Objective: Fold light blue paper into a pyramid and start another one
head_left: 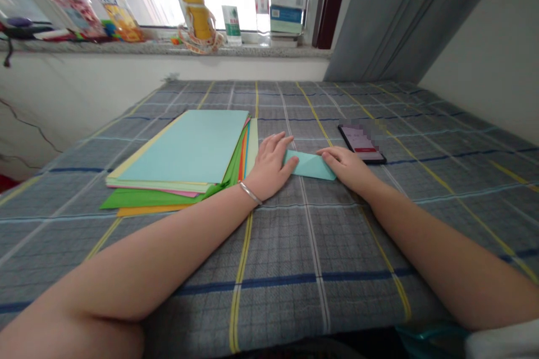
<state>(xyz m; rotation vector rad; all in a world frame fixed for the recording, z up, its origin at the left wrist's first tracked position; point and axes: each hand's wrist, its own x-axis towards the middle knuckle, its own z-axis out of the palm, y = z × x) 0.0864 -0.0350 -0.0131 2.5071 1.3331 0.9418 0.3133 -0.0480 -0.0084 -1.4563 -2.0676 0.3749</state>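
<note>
A small folded piece of light-blue paper (312, 166) lies on the grey plaid cloth (295, 247) between my hands. My left hand (272, 165) rests flat on its left end, fingers stretched out and pressing down; a thin bracelet circles that wrist. My right hand (346, 167) lies on the paper's right end with its fingers curled together, pressing the fold. Neither hand lifts the paper off the cloth.
A stack of coloured paper sheets (189, 151) with a light-blue top sheet lies left of my left hand. A phone (362, 143) with a lit screen sits just beyond my right hand. Bottles and boxes (236, 11) line the windowsill; a grey curtain (400, 17) hangs at the right.
</note>
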